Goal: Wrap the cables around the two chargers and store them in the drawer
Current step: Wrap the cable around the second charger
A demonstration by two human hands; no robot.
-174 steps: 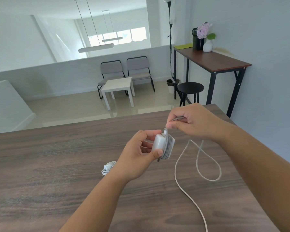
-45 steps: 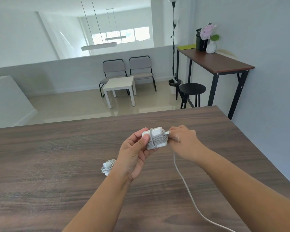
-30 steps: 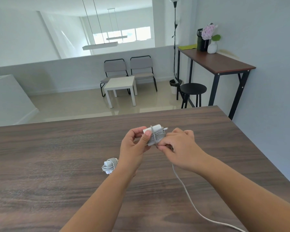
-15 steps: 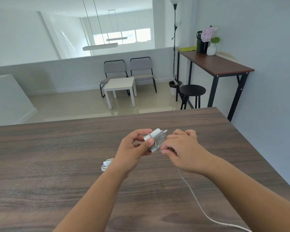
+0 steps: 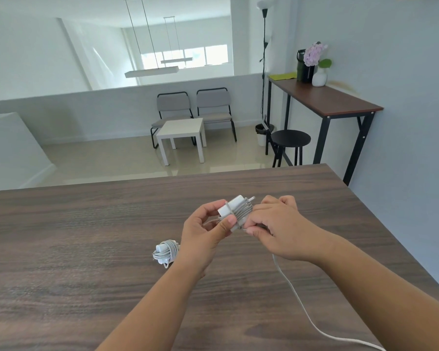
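Observation:
My left hand (image 5: pixel 205 235) grips a white charger (image 5: pixel 232 207) above the dark wooden table (image 5: pixel 86 236), thumb on its near face. Several turns of grey cable are wound around the charger. My right hand (image 5: pixel 276 228) pinches the cable right beside the charger on its right side. The loose end of the cable (image 5: pixel 293 292) trails from under my right hand toward the table's near right edge. A second charger (image 5: pixel 165 252), fully wrapped in its cable, lies on the table left of my left wrist. No drawer is in view.
The table's far edge runs across the middle of the view and its right edge slants down to the lower right. Beyond it stand a white side table (image 5: pixel 181 134), two grey chairs, a black stool (image 5: pixel 290 139) and a tall desk (image 5: pixel 335 102) against the right wall.
More cable is wound on the charger than 5.8 s ago and the loose loop on the table has shortened. Over the last second my right hand has stayed close against the charger.

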